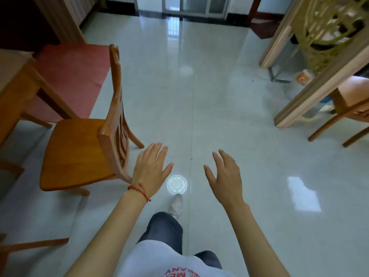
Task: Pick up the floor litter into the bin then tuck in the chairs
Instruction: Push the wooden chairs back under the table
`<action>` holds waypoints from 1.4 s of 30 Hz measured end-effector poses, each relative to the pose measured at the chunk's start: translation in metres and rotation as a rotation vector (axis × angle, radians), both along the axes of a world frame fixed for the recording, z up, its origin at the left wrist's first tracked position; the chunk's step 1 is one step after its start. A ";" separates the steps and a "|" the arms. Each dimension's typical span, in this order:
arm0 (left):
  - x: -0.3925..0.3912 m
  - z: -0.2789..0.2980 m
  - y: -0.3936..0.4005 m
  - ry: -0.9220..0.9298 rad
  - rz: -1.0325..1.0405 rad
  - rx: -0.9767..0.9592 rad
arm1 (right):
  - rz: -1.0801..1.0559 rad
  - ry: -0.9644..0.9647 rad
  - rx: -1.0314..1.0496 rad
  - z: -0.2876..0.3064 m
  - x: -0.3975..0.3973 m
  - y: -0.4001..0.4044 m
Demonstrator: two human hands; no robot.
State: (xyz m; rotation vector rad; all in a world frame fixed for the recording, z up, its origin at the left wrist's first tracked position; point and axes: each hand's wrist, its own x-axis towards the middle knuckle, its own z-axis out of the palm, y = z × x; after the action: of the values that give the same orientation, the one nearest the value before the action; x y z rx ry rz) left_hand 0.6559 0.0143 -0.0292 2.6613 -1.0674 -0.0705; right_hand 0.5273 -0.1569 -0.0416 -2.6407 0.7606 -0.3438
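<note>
A round clear plastic lid lies on the glossy grey floor just ahead of my shoe. My left hand hovers above and left of it, fingers spread and holding nothing; a red string is round its wrist. My right hand hangs to the right of the lid, fingers spread and empty too. A wooden chair stands pulled out at the left, its back next to my left hand, away from the wooden table. No bin is in view.
A red mat lies under the table. At the right stand a carved wooden screen and another chair with a seated person's knee. A second chair's legs show at bottom left. Glass doors are far ahead.
</note>
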 end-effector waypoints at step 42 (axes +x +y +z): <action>0.257 0.016 -0.269 0.069 0.917 0.002 | 0.948 0.067 -0.068 0.022 0.441 -0.309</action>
State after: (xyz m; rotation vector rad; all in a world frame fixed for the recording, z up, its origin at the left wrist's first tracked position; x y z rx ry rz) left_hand 0.9132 -0.2543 -0.0129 2.8422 0.2325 0.0222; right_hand 0.9679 -0.4662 -0.0199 -2.7286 -0.5251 -0.0073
